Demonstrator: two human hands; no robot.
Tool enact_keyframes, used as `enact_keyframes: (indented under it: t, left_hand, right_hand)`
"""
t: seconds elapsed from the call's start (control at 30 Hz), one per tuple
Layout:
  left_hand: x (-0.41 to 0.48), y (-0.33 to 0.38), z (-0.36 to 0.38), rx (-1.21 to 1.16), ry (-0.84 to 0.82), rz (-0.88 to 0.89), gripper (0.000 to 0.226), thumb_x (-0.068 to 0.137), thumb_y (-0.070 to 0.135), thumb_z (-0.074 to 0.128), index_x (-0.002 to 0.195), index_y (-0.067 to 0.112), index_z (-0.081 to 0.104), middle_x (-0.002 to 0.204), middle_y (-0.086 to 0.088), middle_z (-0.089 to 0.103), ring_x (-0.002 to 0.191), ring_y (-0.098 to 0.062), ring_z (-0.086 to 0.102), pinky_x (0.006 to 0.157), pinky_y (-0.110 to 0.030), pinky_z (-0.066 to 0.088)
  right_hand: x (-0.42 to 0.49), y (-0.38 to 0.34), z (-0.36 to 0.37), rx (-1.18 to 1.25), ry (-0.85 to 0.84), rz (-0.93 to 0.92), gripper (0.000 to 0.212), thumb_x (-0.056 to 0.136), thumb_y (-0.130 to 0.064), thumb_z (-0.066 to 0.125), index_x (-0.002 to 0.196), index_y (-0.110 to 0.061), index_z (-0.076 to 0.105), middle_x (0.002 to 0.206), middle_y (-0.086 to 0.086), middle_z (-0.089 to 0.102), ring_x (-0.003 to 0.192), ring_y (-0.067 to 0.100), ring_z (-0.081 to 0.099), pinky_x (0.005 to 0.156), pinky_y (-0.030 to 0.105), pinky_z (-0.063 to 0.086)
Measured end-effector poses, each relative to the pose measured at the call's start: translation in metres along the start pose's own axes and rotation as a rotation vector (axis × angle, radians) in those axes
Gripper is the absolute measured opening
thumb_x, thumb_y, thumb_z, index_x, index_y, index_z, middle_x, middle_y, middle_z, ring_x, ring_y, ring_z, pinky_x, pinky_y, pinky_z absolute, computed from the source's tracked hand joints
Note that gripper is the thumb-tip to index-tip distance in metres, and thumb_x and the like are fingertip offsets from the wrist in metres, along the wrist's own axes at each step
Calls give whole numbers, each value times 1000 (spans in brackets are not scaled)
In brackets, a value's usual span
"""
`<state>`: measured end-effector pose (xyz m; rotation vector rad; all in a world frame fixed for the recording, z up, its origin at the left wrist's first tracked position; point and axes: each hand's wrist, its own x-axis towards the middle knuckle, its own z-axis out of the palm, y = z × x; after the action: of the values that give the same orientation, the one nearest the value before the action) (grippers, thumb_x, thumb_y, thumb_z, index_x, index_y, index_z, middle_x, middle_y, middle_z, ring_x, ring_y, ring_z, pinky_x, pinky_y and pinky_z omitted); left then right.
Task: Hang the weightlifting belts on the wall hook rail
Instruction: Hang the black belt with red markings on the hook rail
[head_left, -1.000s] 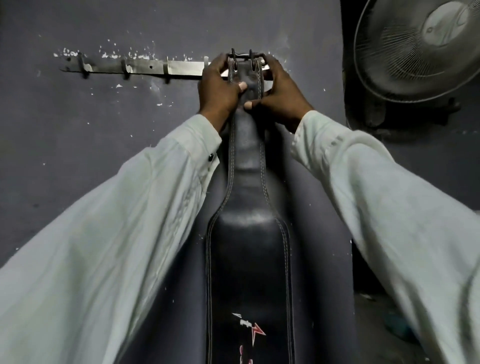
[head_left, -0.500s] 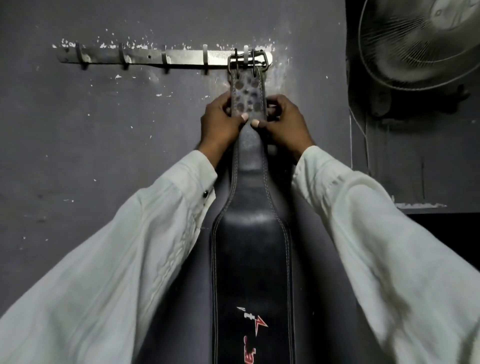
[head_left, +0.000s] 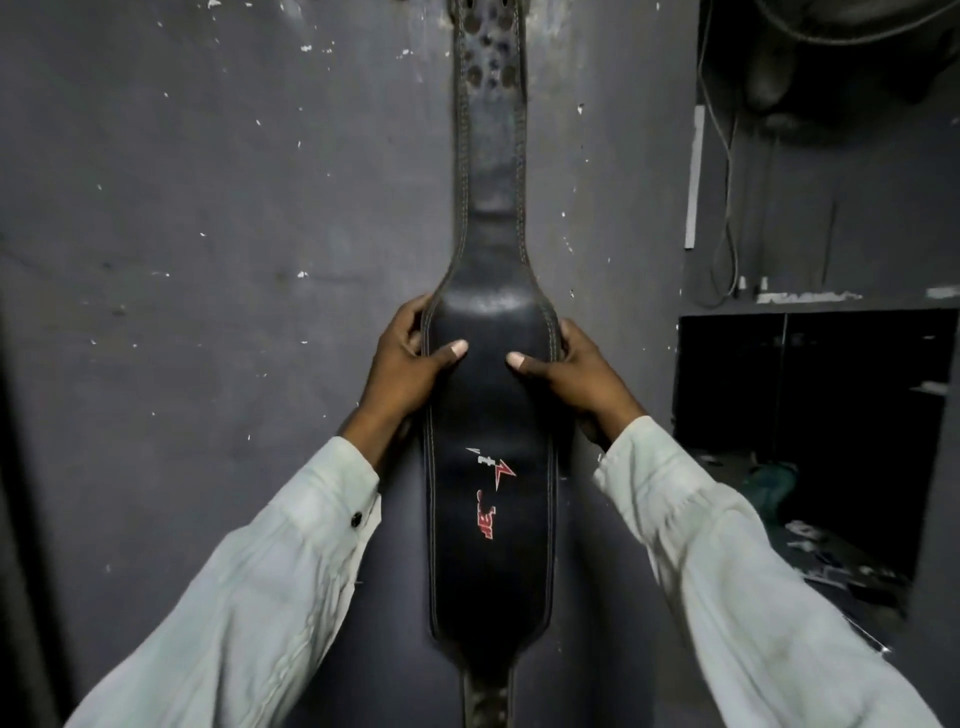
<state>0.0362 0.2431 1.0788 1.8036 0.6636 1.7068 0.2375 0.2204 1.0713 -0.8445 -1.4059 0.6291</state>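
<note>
Weightlifting belt (head_left: 491, 519): hangs down the wall (head_left: 208, 208).
Your left hand (head_left: 408, 358): slid down from top, clasps pad edge.
Your right hand (head_left: 571, 374): likewise.
Status: 1 belt likely hung.

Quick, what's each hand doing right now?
Left hand: grips the belt's left edge.
Right hand: grips the belt's right edge.

Left arm (head_left: 249, 597) and right arm (head_left: 727, 597) extend forward and converge, sleeved to the wrist. Left grip (head_left: 408, 364) and right grip (head_left: 576, 371) sit level on opposite edges of the belt (head_left: 491, 519), fingers (head_left: 413, 314) curled behind it. Each thumb lies flat across its front, tips pointing toward one another, apart.
</note>
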Motion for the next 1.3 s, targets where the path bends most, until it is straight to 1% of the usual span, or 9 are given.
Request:
enact_keyframes:
  t: [0.1,0.2,0.4,0.47,0.57,0.7,0.87,1.07,1.3]
  left_hand:
    - [-2,-3,4,84,85,2,53,75,7,76,121,27,58,110,10,71,105,-11,69,99,-39,54]
    - [-5,5,9,218,165,-1,49,74,19,77,117,34,58,103,20,68,100,-7,67,100,-35,53]
    - [-46,-23,6,228,8,-75,63,83,23,74,134,35,39,117,15,65,110,-8,64,95,-19,49]
    - [-58,-32,9,254,42,-93,60,85,23,73,134,35,41,116,14,66,108,-9,65,90,-14,49]
    - [-63,-39,11,252,113,-103,57,83,33,72,130,42,43,115,15,68,109,-14,67,99,-33,52]
    - [-83,-55,8,298,69,-109,64,85,32,69,138,46,36,128,11,64,116,-17,63,104,-42,50]
    - [-90,-62,16,330,81,-106,73,83,33,65,143,51,27,139,9,57,123,-20,59,105,-45,48]
    - [-128,-90,12,309,1,-221,54,81,28,75,128,31,46,126,-1,64,113,-19,64,99,-42,53]
    - [-138,-95,15,356,58,-302,34,84,33,73,110,14,63,107,-2,72,96,-20,67,88,-31,55]
  right_hand:
    - [-4,3,8,-59,108,-18,39,73,-16,82,106,-25,62,106,5,75,102,28,72,94,46,58]
    - [-6,5,10,-118,156,-29,39,63,-34,83,96,-30,62,99,-1,76,97,23,73,94,49,57]
    - [-33,19,4,-23,-1,100,47,85,-11,76,128,-13,57,118,7,72,107,24,70,91,36,59]
    - [-36,27,5,-80,47,94,46,80,-23,80,122,-22,62,114,3,74,105,22,71,96,42,57]
    - [-36,32,5,-150,91,74,51,64,-48,81,110,-33,65,109,-5,76,103,18,73,98,47,55]
    - [-58,53,6,-202,44,137,56,65,-46,79,116,-38,57,117,-7,72,108,18,69,101,47,54]
    - [-72,70,6,-284,180,140,36,80,-40,75,111,-27,61,109,-4,73,101,19,70,96,44,56]
    - [-102,106,-3,-306,24,286,56,67,-39,83,118,-24,66,112,-3,75,103,17,71,100,44,54]
    - [-123,122,2,-355,170,230,33,74,-36,80,100,-20,68,94,-10,74,87,9,68,88,31,56]
